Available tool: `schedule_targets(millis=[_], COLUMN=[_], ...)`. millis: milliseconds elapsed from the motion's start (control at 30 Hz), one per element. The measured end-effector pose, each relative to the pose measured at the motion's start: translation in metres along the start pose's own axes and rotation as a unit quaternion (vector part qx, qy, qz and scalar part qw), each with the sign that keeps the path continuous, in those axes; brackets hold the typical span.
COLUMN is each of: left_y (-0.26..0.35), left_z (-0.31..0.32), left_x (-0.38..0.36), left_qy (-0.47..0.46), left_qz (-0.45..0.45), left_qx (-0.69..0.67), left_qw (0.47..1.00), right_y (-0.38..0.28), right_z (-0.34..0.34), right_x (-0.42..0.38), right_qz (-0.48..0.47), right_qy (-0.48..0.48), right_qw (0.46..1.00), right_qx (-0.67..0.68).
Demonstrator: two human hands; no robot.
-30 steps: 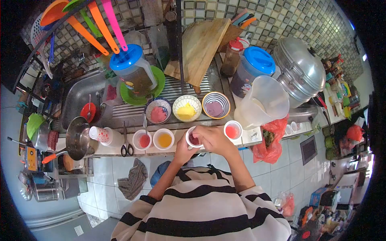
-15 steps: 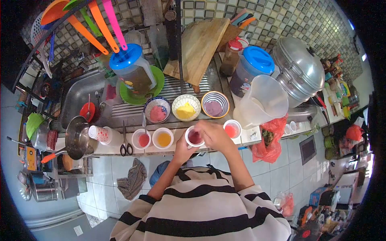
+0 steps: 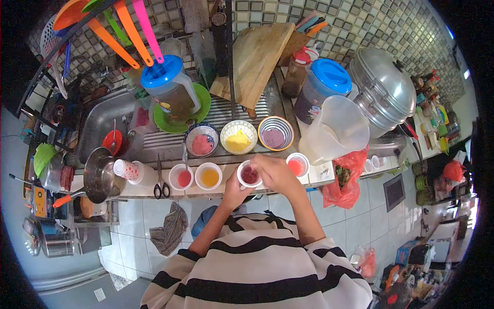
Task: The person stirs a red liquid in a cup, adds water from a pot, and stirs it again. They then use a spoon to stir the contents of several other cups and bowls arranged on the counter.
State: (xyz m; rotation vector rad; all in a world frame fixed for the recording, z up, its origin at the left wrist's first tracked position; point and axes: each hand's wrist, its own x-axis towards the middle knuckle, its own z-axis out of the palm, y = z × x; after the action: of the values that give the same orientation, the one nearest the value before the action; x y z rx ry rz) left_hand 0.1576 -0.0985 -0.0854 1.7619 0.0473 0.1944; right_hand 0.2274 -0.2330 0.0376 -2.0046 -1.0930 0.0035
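Note:
My left hand (image 3: 235,192) is wrapped round a small white plastic cup (image 3: 242,181) with dark red liquid (image 3: 250,175) in it. Fingers bunched together, my right hand (image 3: 274,173) is over the cup's right rim; what it pinches, if anything, is hidden. Just right of that hand is a cup with pink-red contents (image 3: 295,166). To the left stand a cup of orange liquid (image 3: 209,177) and a cup of red liquid (image 3: 181,178) with a spoon in it. Behind them sit three bowls holding pink (image 3: 201,144), yellow (image 3: 238,141) and purple (image 3: 273,138) contents.
Black scissors (image 3: 161,189) and stacked cups (image 3: 139,172) lie left, near a pan (image 3: 99,177) by the sink (image 3: 95,121). A large clear pitcher (image 3: 337,126), a red plastic bag (image 3: 342,185) and a metal steamer (image 3: 383,87) are on the right. Cutting boards (image 3: 257,56) lean behind.
My right hand has shifted slightly at the cup's rim, and more of the dark red liquid shows. My left hand keeps its hold on the cup.

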Motion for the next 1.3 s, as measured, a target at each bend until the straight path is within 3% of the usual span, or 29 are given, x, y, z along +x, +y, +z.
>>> schedule_targets(millis=[133,200,233,333,400,533,600,833,933,1000,1133,1200,1233,1300], left_y=[-0.001,0.001,0.003,0.010,0.007,0.008,0.013,0.015,0.013,0.013,0.016,0.017,0.017,0.016], left_z=[0.000,0.000,0.000,0.002,0.002,0.007,0.015,0.027,0.035,0.036,0.037,0.039,0.040,0.040], left_x=[0.000,0.000,0.000,0.001,0.001,0.004,0.006,0.015,0.016,0.018,0.020,0.022,0.023,0.025], left_qy=[0.000,0.001,0.002,0.017,0.011,-0.003,-0.001,-0.021,-0.021,-0.022,-0.039,-0.035,-0.039,-0.044], left_qz=[-0.004,-0.007,-0.011,0.019,0.015,0.024,0.041,0.051,0.081,0.089,0.086,0.091,0.086,0.082], left_qx=[-0.003,-0.007,-0.011,0.004,0.003,-0.007,-0.014,-0.009,0.004,0.013,-0.001,-0.005,-0.007,-0.009], left_qw=[1.000,1.000,1.000,1.000,1.000,1.000,0.999,0.998,0.997,0.996,0.996,0.995,0.995,0.996], right_y=[-0.002,-0.011,-0.009,0.003,0.005,0.001,0.002,-0.001,0.003,0.008,0.007,0.010,0.009,0.006], right_z=[0.003,-0.003,-0.003,0.000,0.004,-0.007,-0.013,-0.027,-0.031,-0.027,-0.039,-0.042,-0.040,-0.034], right_x=[0.002,0.000,0.000,-0.002,-0.002,-0.008,-0.007,-0.019,-0.021,-0.023,-0.029,-0.030,-0.030,-0.030], right_qz=[-0.084,-0.036,-0.036,0.001,-0.049,-0.012,0.026,0.012,0.054,0.017,0.024,0.118,0.118,0.027], right_qy=[0.048,-0.040,-0.040,0.028,0.055,0.002,0.073,0.043,0.092,0.048,0.025,0.055,0.054,0.053], right_qw=[0.995,0.997,0.997,0.999,0.997,0.998,0.997,0.999,0.994,0.997,0.999,0.992,0.991,0.997], right_qx=[0.027,0.049,0.050,0.025,0.030,0.063,0.009,0.022,-0.015,0.059,0.035,-0.002,-0.003,0.039])
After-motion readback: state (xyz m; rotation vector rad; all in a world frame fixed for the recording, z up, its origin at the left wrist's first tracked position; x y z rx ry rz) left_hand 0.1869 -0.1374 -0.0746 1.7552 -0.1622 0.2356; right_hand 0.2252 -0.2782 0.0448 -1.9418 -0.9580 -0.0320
